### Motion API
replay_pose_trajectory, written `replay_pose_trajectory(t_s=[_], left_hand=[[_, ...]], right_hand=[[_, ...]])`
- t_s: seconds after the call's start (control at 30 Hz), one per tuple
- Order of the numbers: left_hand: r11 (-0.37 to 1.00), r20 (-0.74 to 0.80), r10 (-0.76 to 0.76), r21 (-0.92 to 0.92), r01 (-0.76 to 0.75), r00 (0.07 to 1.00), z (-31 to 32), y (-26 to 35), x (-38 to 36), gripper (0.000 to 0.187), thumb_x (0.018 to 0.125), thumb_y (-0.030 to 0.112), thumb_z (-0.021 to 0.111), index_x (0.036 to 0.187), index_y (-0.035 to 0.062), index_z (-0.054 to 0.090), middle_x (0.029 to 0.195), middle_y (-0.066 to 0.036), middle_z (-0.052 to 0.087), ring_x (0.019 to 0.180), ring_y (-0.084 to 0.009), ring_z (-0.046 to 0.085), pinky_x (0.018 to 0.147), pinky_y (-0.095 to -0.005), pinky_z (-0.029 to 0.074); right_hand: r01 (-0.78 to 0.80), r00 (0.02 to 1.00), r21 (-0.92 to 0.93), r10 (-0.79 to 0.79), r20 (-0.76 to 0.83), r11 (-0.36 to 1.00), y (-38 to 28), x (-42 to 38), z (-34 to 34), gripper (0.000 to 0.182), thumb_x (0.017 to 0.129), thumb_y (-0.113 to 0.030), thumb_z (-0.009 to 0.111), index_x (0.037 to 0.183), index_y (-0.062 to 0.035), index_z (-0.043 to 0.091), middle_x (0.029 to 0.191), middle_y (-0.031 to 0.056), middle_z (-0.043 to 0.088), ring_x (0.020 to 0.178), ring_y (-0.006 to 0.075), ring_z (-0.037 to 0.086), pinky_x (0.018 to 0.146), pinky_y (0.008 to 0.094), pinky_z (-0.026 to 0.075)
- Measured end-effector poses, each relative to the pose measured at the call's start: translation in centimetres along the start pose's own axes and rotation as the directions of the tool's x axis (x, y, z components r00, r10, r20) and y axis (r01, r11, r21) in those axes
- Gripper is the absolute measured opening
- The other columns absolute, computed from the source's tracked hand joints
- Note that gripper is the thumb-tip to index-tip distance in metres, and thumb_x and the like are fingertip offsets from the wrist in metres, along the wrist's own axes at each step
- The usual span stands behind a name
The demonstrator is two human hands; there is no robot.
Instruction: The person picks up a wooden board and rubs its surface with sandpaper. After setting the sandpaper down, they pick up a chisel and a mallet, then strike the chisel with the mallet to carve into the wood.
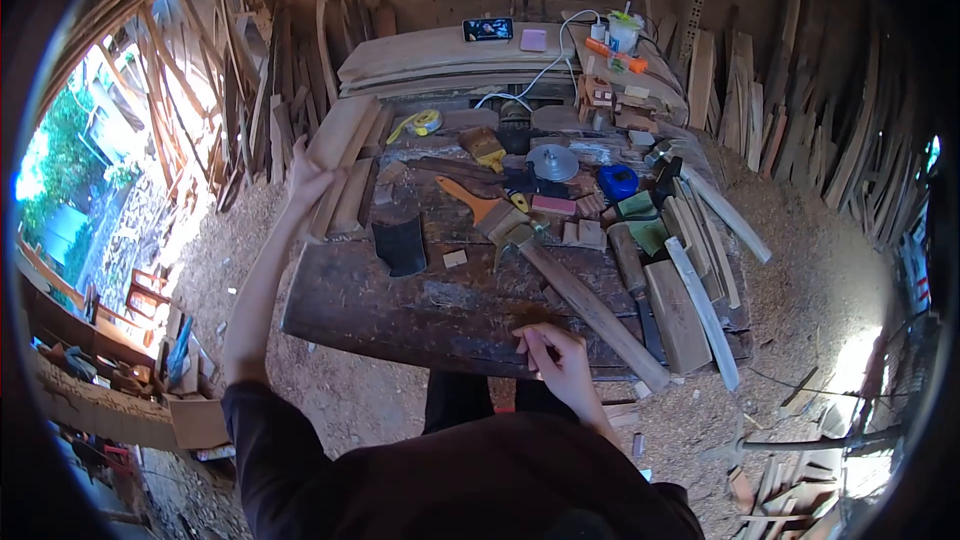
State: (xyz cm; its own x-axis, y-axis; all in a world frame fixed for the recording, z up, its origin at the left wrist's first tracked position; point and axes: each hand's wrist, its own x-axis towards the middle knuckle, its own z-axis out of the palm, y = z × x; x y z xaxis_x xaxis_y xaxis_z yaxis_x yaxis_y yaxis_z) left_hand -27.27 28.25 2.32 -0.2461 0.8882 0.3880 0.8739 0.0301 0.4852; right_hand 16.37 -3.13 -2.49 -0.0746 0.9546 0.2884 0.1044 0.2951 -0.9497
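Nearest the camera, the right hand (558,360) rests at the near edge of the dark workbench (400,305), its fingers curled together over what looks like a small piece of wood; what exactly they pinch is too small to tell. Just beside that hand, a long wooden slat (595,312) runs diagonally up the bench toward its middle. To the right of the slat lie a broad wooden block (677,315) and a pale curved strip (703,308) that reaches past the bench's right edge. Farther out on the left, the left arm stretches up to the bench's far left corner, where the left hand (306,175) is closed on the end of a wooden plank (345,145) lying with several others along that side. Between the two hands, a dark curved piece (400,243) stands on the bench top, with a small pale chip (455,258) just beside it. Past the middle sit an orange-handled brush (480,208), a grey round disc (552,162) and a blue round object (617,181). Beyond them, a yellow tape measure (424,122) lies near the far planks. At the very back, on a stack of boards against the brick wall, a phone (488,29) lies with a white cable (545,68) trailing down beside it.
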Motion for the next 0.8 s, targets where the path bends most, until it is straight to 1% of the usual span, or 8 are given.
replay_pose_trajectory(t_s=[0.07,0.2,0.27,0.4,0.47,0.53,0.57,0.8], left_hand=[[0.857,0.060,0.239,-0.481,-0.182,0.969,-2.6,0.7,-3.2,0.105,0.058,0.033,0.088,0.146,0.0101,0.036,0.133,-0.024,0.052,0.126,-0.0363,0.050,0.106,-0.0446,0.042],[0.911,0.129,0.408,-0.130,-0.392,0.904,-10.4,6.1,-12.0,0.080,0.059,0.028,0.088,0.132,0.0136,0.061,0.137,-0.028,0.046,0.124,-0.0401,0.051,0.106,-0.0449,0.043],[0.949,0.205,0.305,0.017,-0.315,0.930,-13.1,9.9,-17.5,0.077,0.059,0.029,0.088,0.132,0.0213,0.063,0.140,-0.028,0.042,0.124,-0.0437,0.050,0.108,-0.0478,0.041],[0.928,0.452,0.367,-0.118,-0.354,0.813,-14.7,12.2,-24.6,0.077,0.058,0.029,0.089,0.130,0.0232,0.064,0.145,-0.026,0.040,0.133,-0.0416,0.041,0.112,-0.0507,0.034],[0.877,0.488,0.476,-0.197,-0.439,0.731,-13.8,12.7,-26.0,0.076,0.058,0.028,0.089,0.130,0.0228,0.064,0.145,-0.024,0.040,0.134,-0.0411,0.040,0.112,-0.0507,0.033],[0.820,0.507,0.569,-0.283,-0.498,0.648,-12.9,13.0,-26.7,0.075,0.058,0.027,0.089,0.129,0.0223,0.065,0.145,-0.022,0.041,0.135,-0.0407,0.038,0.112,-0.0507,0.031],[0.797,0.526,0.600,-0.335,-0.502,0.603,-12.3,13.3,-26.4,0.074,0.058,0.028,0.088,0.128,0.0220,0.065,0.145,-0.021,0.041,0.135,-0.0404,0.039,0.112,-0.0509,0.030],[0.635,0.577,0.757,-0.538,-0.554,0.307,-7.0,14.5,-23.8,0.081,0.061,0.035,0.087,0.135,0.0210,0.057,0.147,-0.018,0.040,0.138,-0.0391,0.036,0.114,-0.0522,0.027]], right_hand=[[-0.001,1.000,0.007,0.001,-0.009,1.000,0.2,0.0,0.1,0.017,0.100,-0.007,0.054,0.102,0.0025,0.069,0.074,0.0041,0.064,0.056,0.0066,0.054,0.051,0.0224,0.043],[-0.049,0.999,-0.028,0.049,0.009,0.998,0.0,0.1,-0.1,0.013,0.095,-0.003,0.058,0.103,0.0017,0.067,0.081,0.0102,0.067,0.071,0.0142,0.065,0.060,0.0262,0.050],[-0.020,1.000,-0.033,0.021,0.013,0.999,0.1,0.2,0.1,0.013,0.095,-0.003,0.059,0.103,0.0019,0.067,0.080,0.0100,0.066,0.070,0.0135,0.065,0.060,0.0262,0.050],[0.067,0.961,0.047,-0.052,-0.273,0.997,0.9,0.0,0.8,0.017,0.099,-0.001,0.051,0.108,0.0048,0.064,0.090,0.0105,0.064,0.064,0.0089,0.058,0.056,0.0214,0.045],[-0.001,0.946,0.147,0.049,-0.321,0.989,-0.4,-0.1,0.5,0.018,0.098,0.001,0.049,0.111,0.0057,0.061,0.102,0.0140,0.061,0.080,0.0146,0.061,0.072,0.0252,0.049],[0.281,0.778,-0.253,-0.374,-0.504,0.926,-0.3,0.1,0.1,0.022,0.093,0.003,0.053,0.114,0.0033,0.062,0.112,0.0179,0.061,0.097,0.0237,0.062,0.084,0.0315,0.049],[0.264,0.811,-0.280,-0.370,-0.453,0.923,-0.6,-0.3,-0.2,0.025,0.091,0.003,0.056,0.115,0.0029,0.061,0.120,0.0196,0.058,0.112,0.0300,0.056,0.096,0.0373,0.044],[0.289,0.879,-0.447,-0.420,-0.227,0.847,-2.5,-1.5,-3.0,0.034,0.085,0.000,0.065,0.119,0.0010,0.060,0.131,0.0205,0.054,0.125,0.0378,0.051,0.105,0.0453,0.040]])
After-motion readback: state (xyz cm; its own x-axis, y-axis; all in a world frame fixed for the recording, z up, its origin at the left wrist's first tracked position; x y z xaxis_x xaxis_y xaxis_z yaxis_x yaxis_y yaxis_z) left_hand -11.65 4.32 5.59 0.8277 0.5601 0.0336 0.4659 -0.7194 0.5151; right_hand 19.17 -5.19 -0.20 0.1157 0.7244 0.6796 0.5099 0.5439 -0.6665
